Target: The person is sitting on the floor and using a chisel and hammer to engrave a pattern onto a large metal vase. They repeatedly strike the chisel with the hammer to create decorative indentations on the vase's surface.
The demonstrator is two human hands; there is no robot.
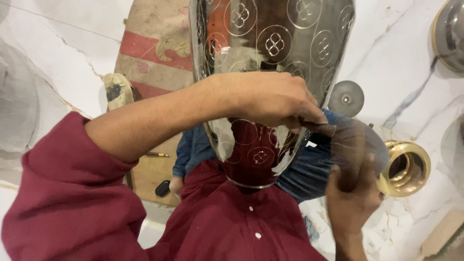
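A large polished metal vase (290, 38), engraved with circles holding four-petal motifs, stands between my knees with its narrow end at my lap. My left hand (270, 99) lies across the vase's middle and is shut on a small chisel (320, 127) whose tip touches the metal. My right hand (352, 195), lower right, is shut on the handle of a hammer (360, 142). The hammer's head is blurred just right of the chisel. My maroon shirt reflects in the vase.
A brass ring-shaped vessel (408, 166) lies on the white marble floor (396, 53) to the right, with a round metal disc (345, 98) above it. Another metal vessel (449, 34) is top right. To the left are a patterned mat (154, 53), a sandal (117, 89), a pencil (157, 154) and a small black object (162, 188).
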